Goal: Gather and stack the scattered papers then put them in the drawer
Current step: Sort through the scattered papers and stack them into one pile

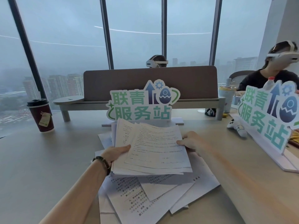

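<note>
Papers (152, 147) between both hands, above table (40, 159).

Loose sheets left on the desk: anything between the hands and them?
Yes. Both the left hand and the right hand grip the gathered stack, held above the loose sheets on the desk. The stack covers part of them. No drawer is in view.
</note>
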Tool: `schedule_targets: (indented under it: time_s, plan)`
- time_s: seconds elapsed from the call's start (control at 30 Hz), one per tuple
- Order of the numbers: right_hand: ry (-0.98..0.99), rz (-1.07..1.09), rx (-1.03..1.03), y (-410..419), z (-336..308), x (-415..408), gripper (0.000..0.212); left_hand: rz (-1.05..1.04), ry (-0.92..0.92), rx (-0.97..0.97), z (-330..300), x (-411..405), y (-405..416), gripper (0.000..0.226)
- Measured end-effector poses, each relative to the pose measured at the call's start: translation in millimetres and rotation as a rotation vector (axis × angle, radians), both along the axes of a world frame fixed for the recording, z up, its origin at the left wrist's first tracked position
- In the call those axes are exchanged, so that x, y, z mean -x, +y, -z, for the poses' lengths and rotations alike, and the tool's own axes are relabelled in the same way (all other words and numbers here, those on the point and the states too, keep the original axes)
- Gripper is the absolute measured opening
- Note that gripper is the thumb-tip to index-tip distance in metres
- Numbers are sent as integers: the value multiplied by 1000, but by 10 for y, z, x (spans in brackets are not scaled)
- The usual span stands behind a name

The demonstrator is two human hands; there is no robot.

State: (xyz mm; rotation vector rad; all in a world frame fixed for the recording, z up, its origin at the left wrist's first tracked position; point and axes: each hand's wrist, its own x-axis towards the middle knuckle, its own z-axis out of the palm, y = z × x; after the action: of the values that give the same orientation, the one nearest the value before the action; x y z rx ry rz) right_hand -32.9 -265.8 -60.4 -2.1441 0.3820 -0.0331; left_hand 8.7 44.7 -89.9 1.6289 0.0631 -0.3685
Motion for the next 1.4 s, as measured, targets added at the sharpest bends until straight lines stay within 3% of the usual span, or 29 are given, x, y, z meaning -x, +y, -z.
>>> schedule_targets:
  time_s: [0.1,0.23,0.37,0.5,0.6,0.73,0.8,0.9,1.0,1.07,1.2,1.33,1.4]
  plan:
    - [-25,13,-156,-2,29,-3,15,5,-1,20,4,3,-5,35]
    - [-68,42,-274,41,29,19,11,12,-16,51,4,2,-10,36]
    - [-103,71,-324,83,24,36,17,51,-8,93,-26,22,-11,57]
    - [-131,89,-386,34,-19,27,14,108,-21,122,-72,39,-23,44]
    - [-121,84,-427,36,-37,33,6,142,-9,151,-98,74,-21,51]
    - [-79,88,-493,164,-37,13,14,171,-24,199,-93,81,-4,70]
    - [-88,87,-466,231,-18,-14,16,188,-51,181,-94,90,-5,83]
    - [-99,73,-417,323,11,-3,20,191,20,227,-132,145,-38,42]
    - [-108,46,-367,389,67,18,21,157,35,201,-138,143,-70,30]
    - [-110,28,-352,409,102,16,24,127,3,176,-158,137,-70,34]
    - [-121,58,-322,459,162,25,26,75,-67,-40,-49,29,-8,69]
    - [-147,78,-184,570,257,19,27,72,-61,-16,146,-223,36,70]
    - [-154,70,-126,615,283,23,26,59,-33,64,-55,3,-63,57]
